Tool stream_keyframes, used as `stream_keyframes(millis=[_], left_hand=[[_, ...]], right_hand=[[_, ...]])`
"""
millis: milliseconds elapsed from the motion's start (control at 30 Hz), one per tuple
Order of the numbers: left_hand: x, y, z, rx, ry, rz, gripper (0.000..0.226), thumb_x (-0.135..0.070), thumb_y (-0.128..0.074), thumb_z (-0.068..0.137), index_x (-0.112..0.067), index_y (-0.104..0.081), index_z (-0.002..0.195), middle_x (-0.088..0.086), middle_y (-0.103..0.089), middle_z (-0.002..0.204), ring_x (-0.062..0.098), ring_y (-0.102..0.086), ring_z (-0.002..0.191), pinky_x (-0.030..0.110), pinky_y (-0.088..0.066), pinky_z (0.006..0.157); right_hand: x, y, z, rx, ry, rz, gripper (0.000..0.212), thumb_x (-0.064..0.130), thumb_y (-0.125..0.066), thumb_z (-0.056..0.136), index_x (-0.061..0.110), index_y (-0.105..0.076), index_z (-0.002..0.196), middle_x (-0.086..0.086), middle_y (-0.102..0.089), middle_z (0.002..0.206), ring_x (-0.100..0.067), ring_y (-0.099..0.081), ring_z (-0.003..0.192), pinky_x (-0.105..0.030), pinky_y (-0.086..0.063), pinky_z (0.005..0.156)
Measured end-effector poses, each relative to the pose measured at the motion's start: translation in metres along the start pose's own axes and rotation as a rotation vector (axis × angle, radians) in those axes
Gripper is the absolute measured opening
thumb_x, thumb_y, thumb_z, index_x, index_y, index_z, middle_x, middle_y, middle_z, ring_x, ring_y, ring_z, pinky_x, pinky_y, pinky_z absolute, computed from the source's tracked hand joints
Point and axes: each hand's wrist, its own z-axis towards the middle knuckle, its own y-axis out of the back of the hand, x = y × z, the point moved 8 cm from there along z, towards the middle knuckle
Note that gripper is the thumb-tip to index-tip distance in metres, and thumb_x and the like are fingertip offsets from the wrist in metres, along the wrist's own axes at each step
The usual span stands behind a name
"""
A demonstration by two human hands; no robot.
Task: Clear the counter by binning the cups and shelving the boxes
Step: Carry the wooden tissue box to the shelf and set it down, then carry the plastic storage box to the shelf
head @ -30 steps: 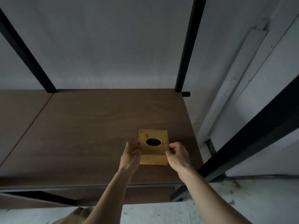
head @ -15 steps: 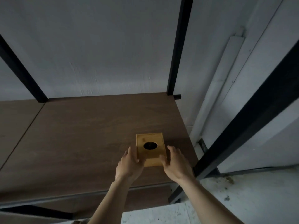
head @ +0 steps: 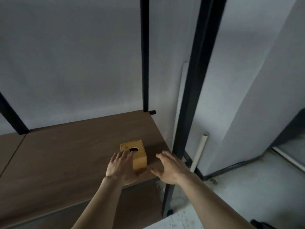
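Observation:
A small yellow wooden box (head: 137,155) with a dark oval hole in its top stands on the brown shelf board (head: 66,156), near the board's right front corner. My left hand (head: 121,167) hovers in front of the box with fingers spread, its fingertips over the box's near top edge and the hole. My right hand (head: 170,167) is open to the right of the box, apart from it, palm down above the shelf's front right edge. No cups are in view.
A black metal upright (head: 194,90) rises just right of my right hand, and a thinner back post (head: 144,63) stands behind the box. A white pipe (head: 198,152) leans by the grey wall. A lower shelf board (head: 140,210) lies beneath.
Both hands held the box a second ago; it now rests on the shelf and both hands have let go and drawn back, fingers spread. The view has tilted upward and to the right.

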Motion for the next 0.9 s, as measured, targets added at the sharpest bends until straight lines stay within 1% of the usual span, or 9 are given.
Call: stream_keyframes(millis=[100,167,233,300,467,600,667,833,900], left_hand=[[-0.039,0.009,-0.023,0.008,-0.044,0.036,0.109,-0.094,-0.034,0.071,-0.028,-0.027,0.158,-0.003,-0.035,0.164,0.022,-0.031,0.151,0.039,-0.022,0.125],[-0.068,0.013,-0.041,-0.002,-0.079,0.044,0.114,-0.098,-0.027,0.066,-0.029,-0.029,0.157,-0.004,-0.036,0.163,0.021,-0.032,0.151,0.040,-0.024,0.124],[-0.102,0.013,-0.061,-0.011,-0.122,0.045,0.103,-0.090,-0.040,0.075,-0.030,-0.028,0.157,-0.004,-0.034,0.164,0.021,-0.031,0.152,0.041,-0.025,0.124],[-0.149,0.013,-0.081,-0.003,-0.188,0.053,0.098,-0.085,-0.047,0.078,-0.029,-0.029,0.157,-0.003,-0.034,0.164,0.021,-0.030,0.152,0.040,-0.025,0.123],[-0.321,0.005,-0.134,0.027,-0.420,0.037,0.097,-0.081,-0.052,0.079,-0.029,-0.028,0.158,-0.003,-0.032,0.166,0.023,-0.029,0.152,0.041,-0.023,0.125],[-0.474,-0.013,-0.185,0.061,-0.668,0.048,0.096,-0.081,-0.049,0.081,-0.031,-0.024,0.159,-0.004,-0.028,0.168,0.022,-0.026,0.154,0.041,-0.018,0.125],[-0.546,-0.019,-0.216,0.081,-0.786,0.057,0.095,-0.080,-0.048,0.082,-0.031,-0.024,0.159,-0.004,-0.028,0.168,0.022,-0.026,0.153,0.041,-0.016,0.125],[-0.703,-0.025,-0.295,0.059,-1.062,0.026,0.090,-0.078,-0.048,0.083,-0.030,-0.028,0.157,-0.003,-0.035,0.164,0.023,-0.032,0.151,0.042,-0.025,0.123],[-0.755,-0.032,-0.321,0.075,-1.141,-0.020,0.091,-0.081,-0.050,0.080,-0.033,-0.030,0.156,-0.004,-0.037,0.163,0.023,-0.035,0.150,0.043,-0.030,0.122]], right_hand=[[-0.019,0.011,-0.040,-0.045,-0.025,0.023,0.083,0.064,-0.052,0.095,0.023,-0.026,0.163,-0.004,-0.020,0.173,-0.025,-0.021,0.159,-0.045,-0.026,0.127],[-0.040,0.020,-0.075,-0.087,-0.053,0.028,0.081,0.063,-0.054,0.095,0.023,-0.028,0.162,-0.004,-0.023,0.173,-0.025,-0.024,0.158,-0.046,-0.029,0.126],[-0.067,0.031,-0.118,-0.152,-0.088,0.027,0.076,0.060,-0.054,0.095,0.022,-0.033,0.158,-0.006,-0.031,0.168,-0.027,-0.031,0.155,-0.046,-0.034,0.122],[-0.102,0.042,-0.170,-0.208,-0.150,0.013,0.073,0.058,-0.055,0.096,0.019,-0.038,0.155,-0.007,-0.039,0.162,-0.028,-0.037,0.150,-0.045,-0.038,0.119],[-0.208,0.068,-0.328,-0.309,-0.397,0.034,0.069,0.053,-0.057,0.097,0.016,-0.039,0.153,-0.009,-0.045,0.154,-0.031,-0.043,0.142,-0.045,-0.041,0.115],[-0.291,0.082,-0.464,-0.375,-0.634,0.033,0.073,0.056,-0.052,0.099,0.018,-0.032,0.158,-0.010,-0.032,0.166,-0.031,-0.032,0.151,-0.046,-0.034,0.121],[-0.327,0.089,-0.531,-0.409,-0.747,0.027,0.075,0.057,-0.051,0.099,0.019,-0.029,0.160,-0.009,-0.029,0.168,-0.032,-0.032,0.152,-0.047,-0.034,0.121],[-0.394,0.105,-0.690,-0.532,-1.034,0.035,0.073,0.054,-0.053,0.099,0.021,-0.030,0.160,-0.007,-0.028,0.170,-0.032,-0.032,0.153,-0.048,-0.036,0.121],[-0.416,0.112,-0.741,-0.561,-1.131,0.038,0.072,0.054,-0.055,0.099,0.022,-0.032,0.159,-0.008,-0.033,0.168,-0.032,-0.037,0.150,-0.047,-0.039,0.119]])
